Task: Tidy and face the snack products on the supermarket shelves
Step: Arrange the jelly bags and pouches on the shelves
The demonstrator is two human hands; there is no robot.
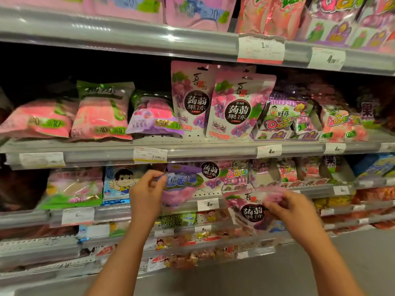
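Left hand (146, 194) pinching purple jelly bag (181, 184) at lower shelf's front edge (128, 211); right hand (292, 209) gripping grape konjac pouch (250, 208), off-shelf.

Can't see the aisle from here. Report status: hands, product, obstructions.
Left hand pinching purple jelly bag. Right hand holding grape konjac pouch off shelf. Nothing blocking.

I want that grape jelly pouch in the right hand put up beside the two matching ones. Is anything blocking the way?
Nothing visible blocks it. The right hand holds the pouch out in front of the shelves, below the standing pouches.
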